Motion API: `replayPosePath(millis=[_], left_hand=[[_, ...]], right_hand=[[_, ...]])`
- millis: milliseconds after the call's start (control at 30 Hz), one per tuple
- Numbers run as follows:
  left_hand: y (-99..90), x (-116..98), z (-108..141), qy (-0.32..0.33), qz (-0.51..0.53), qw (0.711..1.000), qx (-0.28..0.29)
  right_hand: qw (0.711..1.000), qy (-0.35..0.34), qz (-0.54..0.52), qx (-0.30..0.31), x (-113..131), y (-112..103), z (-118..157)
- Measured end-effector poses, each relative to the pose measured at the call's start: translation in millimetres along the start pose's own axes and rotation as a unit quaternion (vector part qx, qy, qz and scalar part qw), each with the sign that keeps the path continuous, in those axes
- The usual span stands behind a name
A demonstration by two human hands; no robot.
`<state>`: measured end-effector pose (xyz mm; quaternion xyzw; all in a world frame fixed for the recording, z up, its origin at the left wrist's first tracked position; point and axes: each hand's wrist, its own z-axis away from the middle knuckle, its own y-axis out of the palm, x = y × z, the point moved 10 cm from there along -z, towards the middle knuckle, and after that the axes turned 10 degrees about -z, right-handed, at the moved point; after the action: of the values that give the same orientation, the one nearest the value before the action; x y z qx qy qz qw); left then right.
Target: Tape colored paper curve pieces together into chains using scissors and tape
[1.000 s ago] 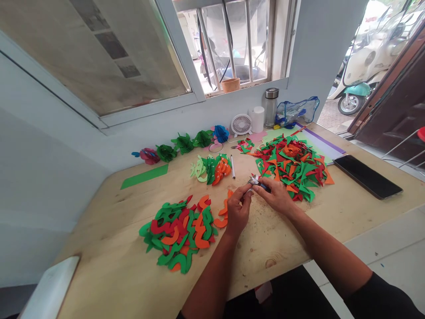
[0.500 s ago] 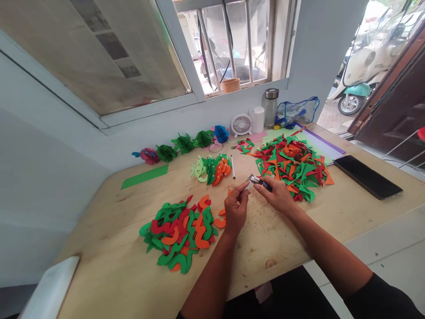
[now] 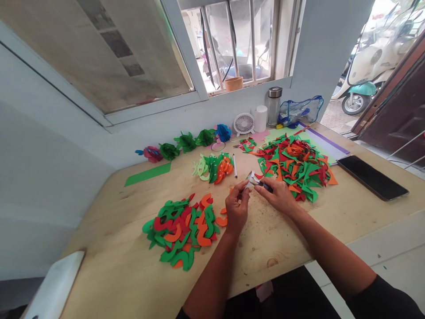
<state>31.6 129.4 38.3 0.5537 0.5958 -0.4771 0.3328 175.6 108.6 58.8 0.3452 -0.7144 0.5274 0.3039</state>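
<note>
Left hand (image 3: 237, 208) pinched small white piece (image 3: 248, 184); right hand (image 3: 279, 195) gripped dark-handled tool (image 3: 267, 186), metal end at the piece. Both were above counter (image 3: 265, 239), between curved cutouts (image 3: 184, 230) and scrap pile (image 3: 295, 166).

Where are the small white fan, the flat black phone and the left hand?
Small round white fan (image 3: 244, 123): head view, front grille.
Flat black phone (image 3: 372, 177): head view, screen.
Left hand (image 3: 237, 209): head view, back of hand.

Head camera: riding on the wearer's head, facing forward and down!
Table (image 3: 109, 212): close below, left hand (image 3: 237, 206) at five o'clock, right hand (image 3: 279, 195) at four.
Window (image 3: 244, 42): farther off, just past twelve, scooter (image 3: 363, 66) outside at two.
</note>
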Motion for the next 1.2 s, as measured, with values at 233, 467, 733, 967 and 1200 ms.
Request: replayPosePath(millis=[233,467,733,967,1200], left_hand=[[-0.3,-1.3,-0.5,-0.003,-0.001,1.000,-0.001],[0.4,1.4,-0.7,-0.007,-0.012,1.000,-0.002],[1.4,0.6,-0.2,-0.004,-0.023,1.000,0.004],[0.2,-3.2,-0.5,0.003,-0.031,1.000,-0.003],[2.2,-3.8,0.5,0.014,-0.038,0.999,0.000]], right_hand=[[1.000,-0.013,-0.006,0.016,7.1,2.2,0.4],[1.000,-0.009,-0.008,0.010,8.9,1.0,0.8],[1.000,-0.005,-0.001,0.007,6.0,1.0,1.0],[1.000,-0.006,0.008,0.002,4.1,0.7,1.2],[0.998,-0.007,0.053,-0.018,0.7,-1.2,3.0]])
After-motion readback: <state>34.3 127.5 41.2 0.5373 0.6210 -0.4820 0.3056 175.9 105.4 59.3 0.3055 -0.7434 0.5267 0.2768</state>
